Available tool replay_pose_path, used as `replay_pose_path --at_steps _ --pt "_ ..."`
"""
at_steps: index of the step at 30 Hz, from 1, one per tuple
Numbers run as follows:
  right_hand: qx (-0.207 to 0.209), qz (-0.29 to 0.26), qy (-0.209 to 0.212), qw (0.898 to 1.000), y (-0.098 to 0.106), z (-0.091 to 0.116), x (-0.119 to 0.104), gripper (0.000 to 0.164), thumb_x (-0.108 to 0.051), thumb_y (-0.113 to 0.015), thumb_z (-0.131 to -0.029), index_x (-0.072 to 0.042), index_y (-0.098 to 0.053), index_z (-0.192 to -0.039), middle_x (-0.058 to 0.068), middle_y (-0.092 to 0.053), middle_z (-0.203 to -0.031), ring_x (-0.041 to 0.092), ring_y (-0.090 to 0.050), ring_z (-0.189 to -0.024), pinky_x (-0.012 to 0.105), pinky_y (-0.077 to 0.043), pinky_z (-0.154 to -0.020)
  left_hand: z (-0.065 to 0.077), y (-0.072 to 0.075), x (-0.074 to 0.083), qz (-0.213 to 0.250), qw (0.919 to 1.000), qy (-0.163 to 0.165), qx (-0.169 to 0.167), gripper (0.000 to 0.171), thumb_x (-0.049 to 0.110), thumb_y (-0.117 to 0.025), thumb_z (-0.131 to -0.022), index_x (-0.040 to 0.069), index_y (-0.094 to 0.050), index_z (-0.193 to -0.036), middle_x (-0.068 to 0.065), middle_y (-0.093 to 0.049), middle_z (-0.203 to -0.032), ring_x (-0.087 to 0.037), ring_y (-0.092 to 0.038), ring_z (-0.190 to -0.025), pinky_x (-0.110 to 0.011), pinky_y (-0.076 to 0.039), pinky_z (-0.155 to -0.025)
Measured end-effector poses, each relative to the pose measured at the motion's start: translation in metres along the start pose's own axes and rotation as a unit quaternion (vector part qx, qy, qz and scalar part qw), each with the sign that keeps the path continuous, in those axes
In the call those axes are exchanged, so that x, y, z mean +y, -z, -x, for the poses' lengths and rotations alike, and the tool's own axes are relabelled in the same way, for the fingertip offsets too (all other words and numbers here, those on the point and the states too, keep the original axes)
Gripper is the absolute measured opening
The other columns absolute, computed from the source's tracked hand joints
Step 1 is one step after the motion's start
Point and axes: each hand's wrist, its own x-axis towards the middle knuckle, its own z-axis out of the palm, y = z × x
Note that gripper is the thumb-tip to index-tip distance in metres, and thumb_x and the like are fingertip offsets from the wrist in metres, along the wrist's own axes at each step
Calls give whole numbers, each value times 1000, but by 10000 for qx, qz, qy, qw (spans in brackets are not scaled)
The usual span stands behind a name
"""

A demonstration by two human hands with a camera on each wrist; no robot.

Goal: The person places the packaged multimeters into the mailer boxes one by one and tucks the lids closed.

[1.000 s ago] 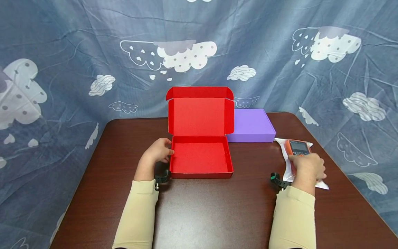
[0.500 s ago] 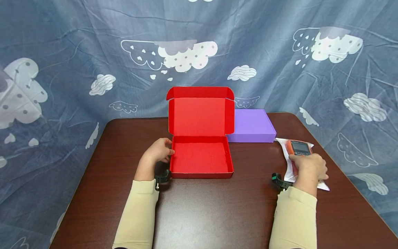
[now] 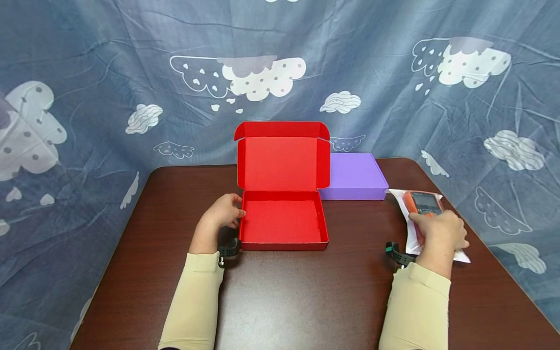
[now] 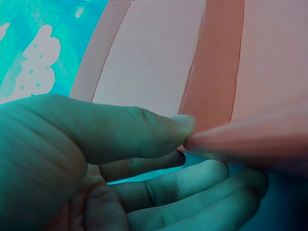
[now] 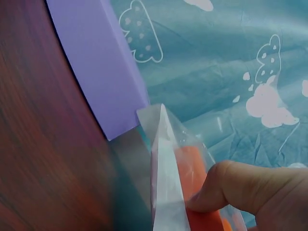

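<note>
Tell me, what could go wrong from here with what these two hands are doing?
The right hand grips the orange device through a smooth-looking plastic bag, so it might slip.

The bag's far corner is right by the purple box and could catch on or nudge it.

The left hand pinches the side wall of the red box; pulling hard might bend that wall or shift the box.
</note>
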Motion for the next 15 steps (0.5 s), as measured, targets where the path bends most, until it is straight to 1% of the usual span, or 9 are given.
replay_pose_path --at_steps 3,6,8,12,15 --pt "-53 64 215 9997 2 2 -3 83 -49 -70 -88 18 -46 -131 41 -47 -118 60 -46 -109 69 -34 -87 0 0 0 -9 10000 1 18 47 -2 -64 -95 -11 -47 -138 -25 -65 -97 -28 -69 -68 -41 -61 -68" --pt "-124 120 459 9988 4 5 -6 84 -48 -70 -88 15 -43 -136 40 -48 -119 57 -46 -107 68 -34 -84 0 0 0 -1 10000 3 -2 47 -2 -63 -95 -11 -47 -138 -26 -65 -99 -29 -69 -68 -41 -61 -68" --pt "-199 121 658 9976 5 6 -8 86 -47 -70 -88 14 -40 -142 40 -47 -123 56 -46 -108 67 -34 -84 0 0 0 -5 10000 -2 -21 46 -3 -63 -95 -12 -47 -137 -26 -65 -100 -29 -69 -68 -41 -61 -68" --pt "-400 19 1106 9931 5 6 -13 91 -45 -70 -90 11 -32 -151 39 -46 -132 54 -47 -110 65 -36 -83 1 0 1 -8 10000 -3 -41 43 -3 -62 -96 -12 -48 -136 -28 -66 -102 -29 -70 -68 -40 -61 -67" --pt "-521 -50 1510 9871 3 5 -15 92 -43 -70 -91 10 -29 -153 38 -46 -134 52 -47 -109 63 -37 -84 0 0 1 1 10000 14 -39 43 -3 -63 -96 -12 -48 -136 -28 -66 -103 -29 -70 -67 -40 -62 -67"
